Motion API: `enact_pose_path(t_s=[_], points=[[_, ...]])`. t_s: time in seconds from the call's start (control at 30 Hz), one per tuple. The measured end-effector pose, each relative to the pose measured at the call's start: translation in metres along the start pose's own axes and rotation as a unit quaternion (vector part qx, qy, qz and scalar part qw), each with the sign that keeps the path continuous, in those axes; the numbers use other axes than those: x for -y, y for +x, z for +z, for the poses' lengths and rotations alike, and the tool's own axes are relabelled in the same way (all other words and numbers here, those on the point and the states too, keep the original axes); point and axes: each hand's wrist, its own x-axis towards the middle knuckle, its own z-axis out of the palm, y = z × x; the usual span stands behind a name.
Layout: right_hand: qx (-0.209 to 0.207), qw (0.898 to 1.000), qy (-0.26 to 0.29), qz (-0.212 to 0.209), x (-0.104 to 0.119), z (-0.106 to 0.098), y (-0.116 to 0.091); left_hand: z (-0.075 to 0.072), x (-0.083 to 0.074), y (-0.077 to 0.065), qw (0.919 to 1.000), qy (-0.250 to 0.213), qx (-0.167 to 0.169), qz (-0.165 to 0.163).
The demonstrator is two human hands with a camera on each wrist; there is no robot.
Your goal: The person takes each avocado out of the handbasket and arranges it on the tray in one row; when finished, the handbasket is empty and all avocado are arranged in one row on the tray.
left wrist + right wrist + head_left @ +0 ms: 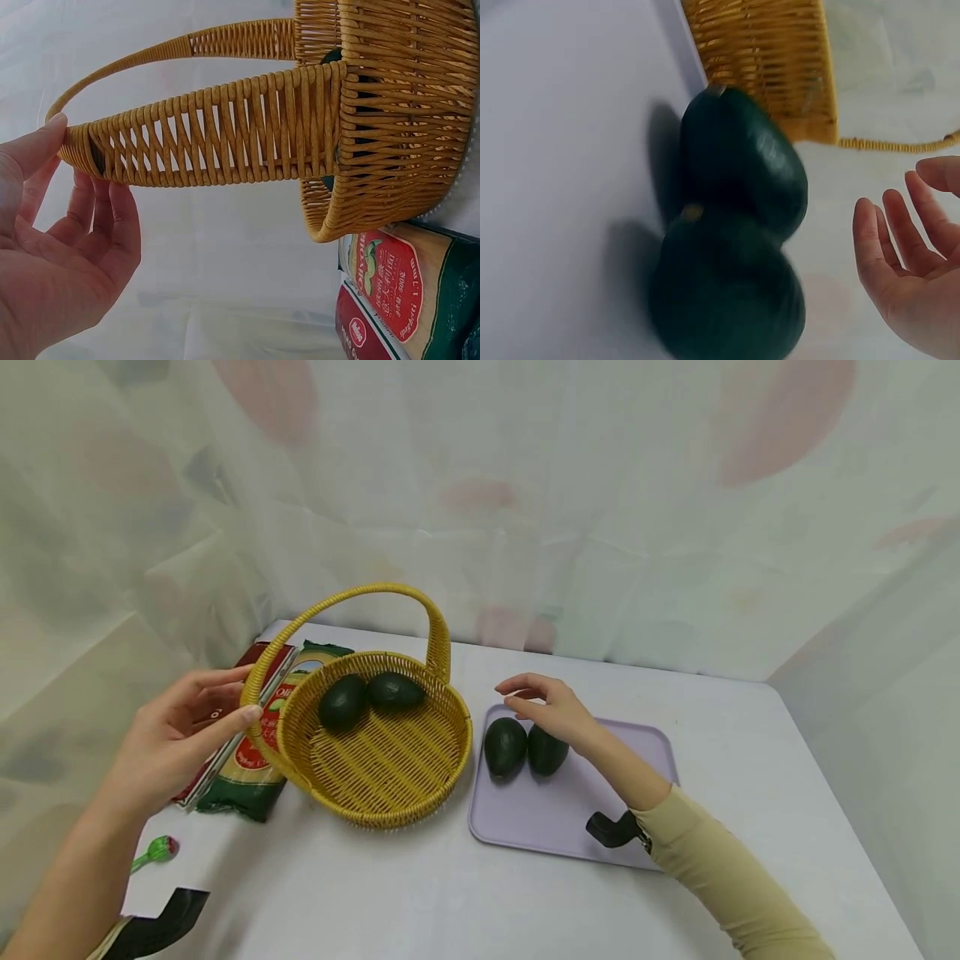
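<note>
A yellow woven basket (382, 777) with a tall arched handle (217, 135) stands left of centre. Two dark green avocados, one at its left (342, 702) and one beside it (395, 692), lie inside. My left hand (168, 735) pinches the handle between thumb and fingers on its left side. Over the back left of a lilac tray (540, 827) hovers my right hand (551, 706), fingers loosely bent and holding nothing. Beneath it two more avocados, a left one (505, 748) and a right one (727, 285), sit side by side on the tray, the right one partly hidden by the hand.
Behind the basket's left side lie a green and red spaghetti packet (251, 768) and a dark red packet (356, 326). A green-wrapped lollipop (159, 850) is near the left table edge. Patterned curtains (600, 527) enclose the white table at the back and sides.
</note>
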Motion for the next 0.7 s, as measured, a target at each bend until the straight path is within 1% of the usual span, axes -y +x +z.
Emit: enact_pose_path(t_s=[0.1,0.3,0.6,0.7], points=[[0.014,1.000,0.002,-0.005,0.007,0.008,0.006,0.000,-0.001,0.000,1.0000,0.000,0.000,-0.002],[0.049,0.998,-0.008,-0.030,0.022,0.026,0.020,0.000,-0.001,0.000,1.0000,-0.005,0.000,0.001],[0.090,0.994,0.002,-0.060,0.042,0.056,0.042,0.000,-0.001,0.000,1.0000,0.001,-0.004,0.005],[0.108,0.992,-0.002,-0.072,0.050,0.065,0.050,0.000,-0.002,0.000,1.0000,0.000,-0.004,0.006]])
